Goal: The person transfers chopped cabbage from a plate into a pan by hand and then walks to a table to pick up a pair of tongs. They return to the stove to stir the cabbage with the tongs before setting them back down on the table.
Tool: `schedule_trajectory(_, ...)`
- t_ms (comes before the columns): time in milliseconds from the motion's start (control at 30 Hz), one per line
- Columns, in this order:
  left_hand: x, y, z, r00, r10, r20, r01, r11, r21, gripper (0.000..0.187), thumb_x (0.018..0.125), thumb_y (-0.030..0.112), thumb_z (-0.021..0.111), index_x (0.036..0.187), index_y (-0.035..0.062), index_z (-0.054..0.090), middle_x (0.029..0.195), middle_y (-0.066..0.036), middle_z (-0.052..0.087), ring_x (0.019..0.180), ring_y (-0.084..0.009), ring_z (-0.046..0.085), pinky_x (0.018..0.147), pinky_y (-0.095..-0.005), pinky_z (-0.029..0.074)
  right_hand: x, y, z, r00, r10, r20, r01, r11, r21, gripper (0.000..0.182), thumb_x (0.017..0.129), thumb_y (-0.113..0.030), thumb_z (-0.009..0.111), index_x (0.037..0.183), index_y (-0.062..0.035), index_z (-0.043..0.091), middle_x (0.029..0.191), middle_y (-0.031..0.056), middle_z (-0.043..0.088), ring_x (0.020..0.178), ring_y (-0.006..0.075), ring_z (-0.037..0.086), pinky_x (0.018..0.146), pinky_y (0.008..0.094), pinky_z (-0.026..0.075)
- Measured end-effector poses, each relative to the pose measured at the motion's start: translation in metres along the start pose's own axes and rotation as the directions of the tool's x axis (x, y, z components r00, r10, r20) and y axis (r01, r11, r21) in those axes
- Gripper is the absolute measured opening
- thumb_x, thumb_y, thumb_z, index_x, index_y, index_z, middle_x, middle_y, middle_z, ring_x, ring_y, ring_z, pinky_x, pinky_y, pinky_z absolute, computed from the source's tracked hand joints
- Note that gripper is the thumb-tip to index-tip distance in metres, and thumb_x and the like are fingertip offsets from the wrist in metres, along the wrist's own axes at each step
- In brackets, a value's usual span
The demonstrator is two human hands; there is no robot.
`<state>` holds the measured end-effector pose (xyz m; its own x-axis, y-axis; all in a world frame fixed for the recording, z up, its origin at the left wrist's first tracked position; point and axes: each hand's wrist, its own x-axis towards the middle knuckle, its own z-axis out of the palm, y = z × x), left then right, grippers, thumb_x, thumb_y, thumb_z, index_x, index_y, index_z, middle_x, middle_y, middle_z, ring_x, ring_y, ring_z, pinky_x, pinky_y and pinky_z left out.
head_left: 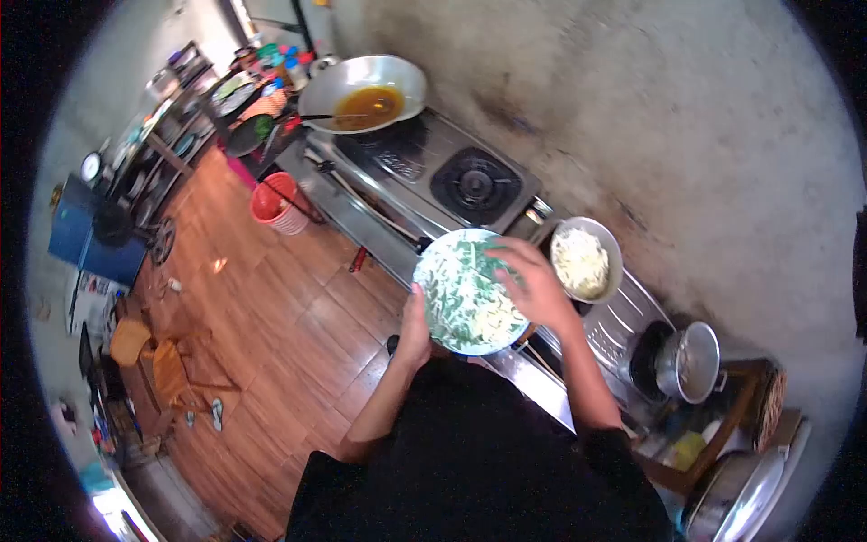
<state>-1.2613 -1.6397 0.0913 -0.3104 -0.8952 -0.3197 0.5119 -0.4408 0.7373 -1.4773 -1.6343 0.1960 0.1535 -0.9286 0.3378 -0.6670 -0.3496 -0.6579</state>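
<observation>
My left hand (415,327) grips the near left side of a round bowl (518,338), its thumb up along the rim. Chopped green leaves (459,280) dusted with white flour fill the bowl, and a pale shredded heap (497,321) lies on their right side. Above the bowl's right edge is my right hand (535,282), its fingers apart and pointing in over the greens. A second bowl (618,262) of pale shredded food (580,260) stands just beyond my right hand.
A large wok (316,90) with brown oil (372,107) sits on the far burner of the gas stove (424,188). The near burner (474,183) is bare. A metal pot (694,361) stands at the right. On the tiled floor (280,330) is a red basket (280,206).
</observation>
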Motion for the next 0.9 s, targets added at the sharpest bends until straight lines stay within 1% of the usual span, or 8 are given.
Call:
schedule_trajectory(167,-0.003,0.011,0.008,0.998,-0.023,0.062,0.024,1.0,-0.009,0.068,0.1,0.053,0.031,0.14,-0.0024,0.034,0.135,-0.013,0.048,0.12,-0.0198,0.051,0.101,-0.0346,0.041,0.003,-0.022,0.047,0.999,-0.011,0.042,0.011,1.0,-0.004,0.035,0.086,-0.003,0.056,0.12,-0.0025,0.056,0.126,0.0171,0.053,0.118,0.0352,0.051,0.101,0.0419,0.04)
schedule_trajectory(200,-0.003,0.011,0.007,0.998,-0.035,0.058,0.035,0.999,-0.001,0.068,0.1,0.053,0.031,0.14,-0.0023,0.034,0.135,-0.013,0.048,0.121,-0.0199,0.05,0.101,-0.0347,0.041,0.002,-0.021,0.054,0.994,-0.069,0.08,0.076,0.993,-0.094,0.039,0.081,0.002,0.055,0.12,-0.002,0.056,0.124,0.0169,0.053,0.117,0.0341,0.051,0.101,0.041,0.04)
schedule_trajectory(300,-0.004,0.01,0.006,0.996,-0.063,0.06,0.063,0.998,0.014,0.068,0.1,0.053,0.03,0.14,-0.0023,0.032,0.137,-0.014,0.046,0.122,-0.0205,0.049,0.102,-0.0351,0.04,-0.004,-0.019,0.05,0.938,-0.072,0.339,0.039,0.994,0.106,0.045,0.075,0.007,0.051,0.119,-0.0005,0.056,0.121,0.0173,0.054,0.119,0.0344,0.049,0.102,0.0411,0.039)
schedule_trajectory(500,-0.004,0.009,0.007,0.995,-0.061,0.08,0.059,0.998,0.033,0.066,0.1,0.054,0.029,0.142,0.0034,0.033,0.137,-0.011,0.048,0.123,-0.021,0.05,0.103,-0.0376,0.04,-0.003,-0.015,0.048,0.997,0.071,-0.029,-0.075,0.983,-0.167,0.044,0.073,0.007,0.05,0.116,0.0006,0.058,0.12,0.0184,0.055,0.117,0.0355,0.05,0.104,0.0413,0.038)
schedule_trajectory(633,-0.002,0.008,0.005,0.996,-0.06,0.069,0.053,0.995,0.09,0.068,0.099,0.056,0.028,0.143,0.0035,0.031,0.138,-0.011,0.047,0.124,-0.0227,0.049,0.104,-0.0381,0.039,-0.005,-0.018,0.052,0.948,-0.117,0.297,0.082,0.988,0.127,0.04,0.069,0.012,0.047,0.105,0.0006,0.061,0.106,0.0184,0.062,0.108,0.035,0.056,0.098,0.0425,0.043)
schedule_trajectory(733,-0.005,0.009,0.01,0.998,-0.015,0.056,0.012,0.998,0.069,0.069,0.099,0.057,0.027,0.142,0.0037,0.033,0.138,-0.012,0.047,0.123,-0.0233,0.049,0.103,-0.0382,0.04,-0.006,-0.013,0.04,0.998,-0.048,0.035,0.042,0.986,0.163,0.039,0.069,0.013,0.045,0.102,-0.0002,0.062,0.102,0.0164,0.062,0.102,0.0342,0.059,0.091,0.042,0.046)
schedule_trajectory(800,-0.005,0.005,0.014,0.997,-0.018,0.071,0.016,1.0,0.02,0.066,0.1,0.054,0.029,0.139,0.001,0.035,0.135,-0.012,0.048,0.122,-0.0221,0.05,0.102,-0.0371,0.04,-0.011,-0.014,0.032,0.997,0.079,0.02,-0.08,0.994,0.077,0.03,0.079,0.005,0.05,0.106,-0.0018,0.061,0.108,0.0161,0.06,0.104,0.0343,0.058,0.092,0.0412,0.045)
schedule_trajectory(900,-0.001,-0.001,0.0,0.995,0.017,0.102,-0.022,0.999,0.047,0.066,0.099,0.055,0.028,0.138,0.0028,0.037,0.132,-0.012,0.051,0.12,-0.0218,0.051,0.1,-0.0374,0.042,-0.022,-0.024,0.055,0.997,-0.049,0.065,0.056,0.993,-0.106,0.025,0.082,-0.011,0.063,0.105,-0.0047,0.062,0.108,0.0147,0.058,0.108,0.0336,0.053,0.097,0.0423,0.039)
